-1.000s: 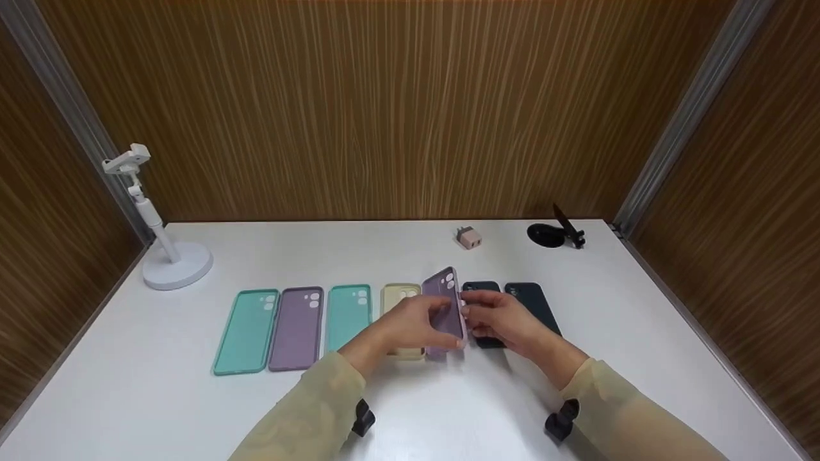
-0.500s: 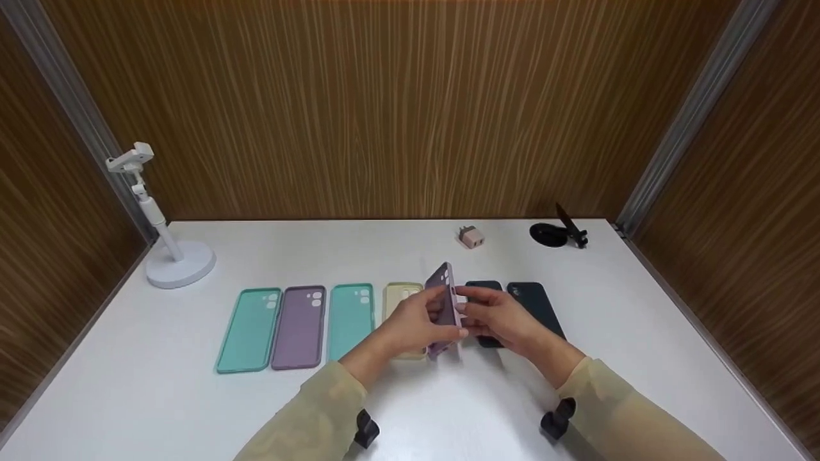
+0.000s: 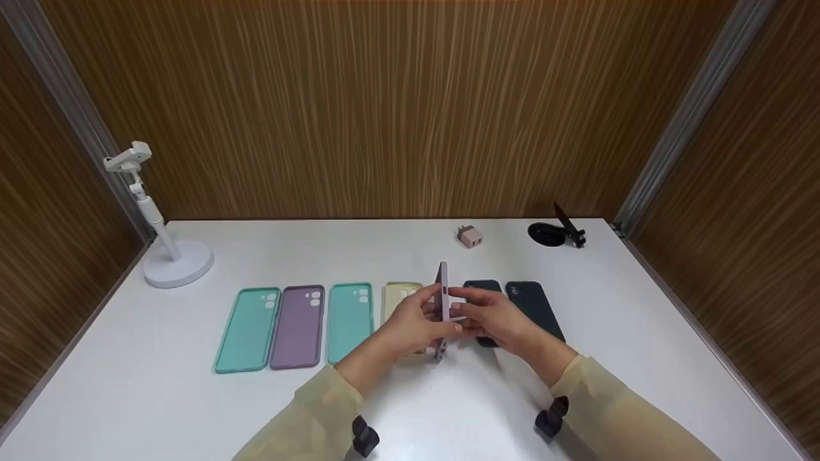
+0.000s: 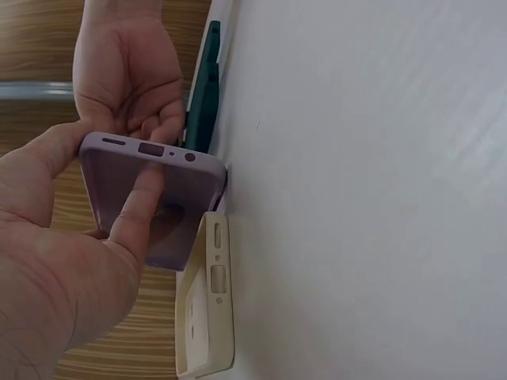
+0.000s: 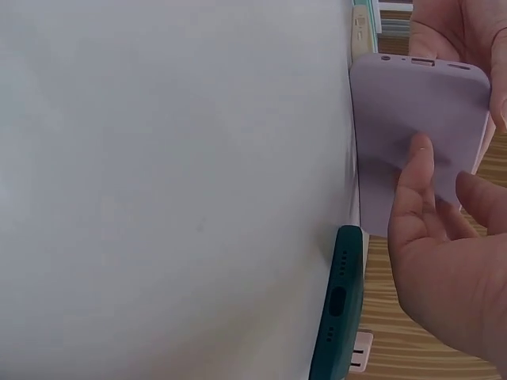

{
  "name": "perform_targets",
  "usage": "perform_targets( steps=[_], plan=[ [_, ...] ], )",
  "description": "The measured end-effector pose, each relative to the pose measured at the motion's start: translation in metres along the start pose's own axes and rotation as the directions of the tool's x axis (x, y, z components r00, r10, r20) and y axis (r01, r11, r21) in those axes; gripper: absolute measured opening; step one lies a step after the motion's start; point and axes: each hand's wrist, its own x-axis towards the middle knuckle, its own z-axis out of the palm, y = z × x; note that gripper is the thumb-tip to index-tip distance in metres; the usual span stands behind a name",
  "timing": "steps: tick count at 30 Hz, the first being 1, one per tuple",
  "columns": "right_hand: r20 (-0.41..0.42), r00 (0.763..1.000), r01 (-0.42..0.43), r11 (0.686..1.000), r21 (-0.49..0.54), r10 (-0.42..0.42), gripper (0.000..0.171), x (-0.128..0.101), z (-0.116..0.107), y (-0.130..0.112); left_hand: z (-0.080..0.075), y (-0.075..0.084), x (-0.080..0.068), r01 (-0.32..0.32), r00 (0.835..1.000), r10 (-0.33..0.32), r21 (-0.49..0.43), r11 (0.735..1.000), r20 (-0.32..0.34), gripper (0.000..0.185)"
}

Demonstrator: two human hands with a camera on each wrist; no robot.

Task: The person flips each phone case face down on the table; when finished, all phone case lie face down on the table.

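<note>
Both hands, left hand [image 3: 413,320] and right hand [image 3: 496,317], grip the lilac case [image 3: 442,301] on edge above the tabletop [image 3: 410,397], fingers curled round it; a loosened pinch could drop it onto the yellow case [image 4: 207,305].

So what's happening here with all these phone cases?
A person holds a purple case on edge between both hands: the left hand and the right hand each grip a side. It stands just above a white table, in a row of cases lying flat: two teal, one purple, one cream and two dark ones.
</note>
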Motion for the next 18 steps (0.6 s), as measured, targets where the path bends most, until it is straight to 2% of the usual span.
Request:
perform_targets(
  steps=[8,14,18],
  plan=[
    [-0.008,1.0,0.02,0.997,-0.069,-0.021,0.05,0.0023,0.0049,0.0004,-0.0007,0.0003,-0.0041,0.019,1.0,-0.02,-0.082,0.996,-0.01,0.088],
    [-0.039,0.998,0.037,0.988,-0.152,-0.044,0.049,0.0025,0.0066,-0.0006,-0.0009,0.0006,-0.0053,-0.014,0.999,0.008,-0.153,0.988,-0.036,0.09],
    [-0.055,0.998,0.017,0.986,-0.167,-0.027,0.053,0.0021,0.0058,-0.0018,-0.0018,-0.0001,-0.0062,-0.047,0.998,0.038,-0.18,0.983,-0.053,0.089]
  ],
)
